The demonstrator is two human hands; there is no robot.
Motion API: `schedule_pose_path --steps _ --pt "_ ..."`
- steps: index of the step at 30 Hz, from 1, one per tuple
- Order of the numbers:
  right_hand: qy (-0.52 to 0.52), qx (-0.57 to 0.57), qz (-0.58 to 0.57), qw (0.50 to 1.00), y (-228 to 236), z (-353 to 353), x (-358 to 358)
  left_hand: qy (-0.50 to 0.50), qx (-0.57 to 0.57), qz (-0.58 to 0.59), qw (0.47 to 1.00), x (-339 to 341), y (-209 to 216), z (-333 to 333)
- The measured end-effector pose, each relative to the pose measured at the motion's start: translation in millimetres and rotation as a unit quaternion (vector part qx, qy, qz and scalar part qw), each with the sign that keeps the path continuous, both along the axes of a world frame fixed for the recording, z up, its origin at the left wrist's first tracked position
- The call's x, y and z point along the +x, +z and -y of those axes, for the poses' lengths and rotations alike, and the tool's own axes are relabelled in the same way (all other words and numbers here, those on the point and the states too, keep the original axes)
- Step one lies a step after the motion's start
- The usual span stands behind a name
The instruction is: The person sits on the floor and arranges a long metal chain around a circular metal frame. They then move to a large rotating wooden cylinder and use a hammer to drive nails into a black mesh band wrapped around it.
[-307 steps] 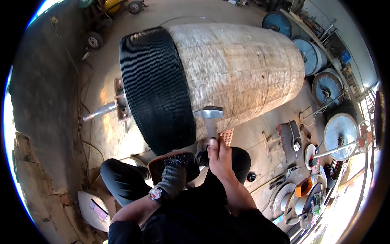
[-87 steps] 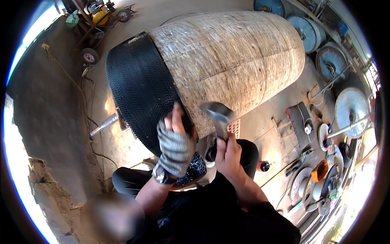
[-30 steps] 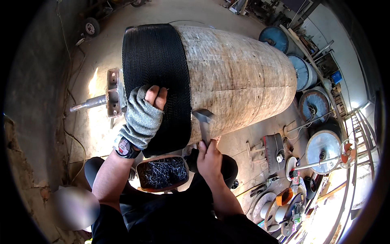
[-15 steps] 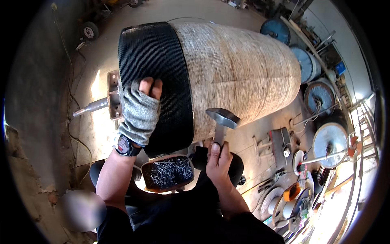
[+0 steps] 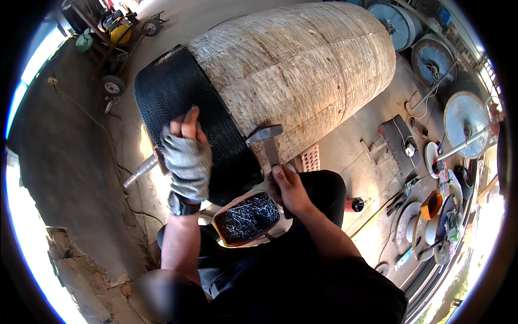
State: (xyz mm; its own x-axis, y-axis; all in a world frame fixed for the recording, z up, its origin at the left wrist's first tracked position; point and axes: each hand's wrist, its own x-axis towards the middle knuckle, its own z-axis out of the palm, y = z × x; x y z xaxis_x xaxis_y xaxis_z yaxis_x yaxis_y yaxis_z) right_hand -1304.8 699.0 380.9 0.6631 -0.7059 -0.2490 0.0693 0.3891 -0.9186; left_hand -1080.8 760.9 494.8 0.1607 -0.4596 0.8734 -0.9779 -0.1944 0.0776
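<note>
A large tapered roller (image 5: 302,59), pale and ribbed like wound cord, lies across the view with a band of closely wound black cord (image 5: 178,81) round its left end. Over that band is my left hand (image 5: 186,159), in a grey fingerless glove; its fingers are bunched and partly curled, and whatever they pinch is hidden. My right hand (image 5: 290,189) grips a hammer (image 5: 271,151) by its handle. The hammer head is close to the border between black and pale cord; contact cannot be told. Below sits an open tub (image 5: 220,229) of small metal nails.
A metal shaft (image 5: 141,170) sticks out of the roller's left end. Large metal drums (image 5: 468,121) line the right side, with reels (image 5: 407,224) and an orange container (image 5: 431,205) on the floor there. A wheeled machine (image 5: 121,35) stands at the far left.
The whole view has swung, so the roller appears more slanted. The hammer head has come left toward the black band's edge. My left fingers, bent against the band before, now point upward.
</note>
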Motion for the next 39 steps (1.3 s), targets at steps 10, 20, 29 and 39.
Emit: schedule_pose_path --steps 10,20,29,39 --pt "-0.086 -0.392 -0.103 0.91 -24 -4 -24 -0.138 0.051 -0.193 0.97 -70 -59 13" --pt "-0.14 -0.521 -0.129 0.832 3 0 -27 -0.024 0.104 -0.194 0.975 -83 -51 35" --pt "-0.129 -0.541 -0.165 0.815 15 1 -30 -0.021 0.09 -0.199 0.976 -85 -56 41" --pt "-0.185 -0.564 -0.071 0.802 10 0 -35 -0.069 0.126 -0.151 0.978 -117 -71 -35"
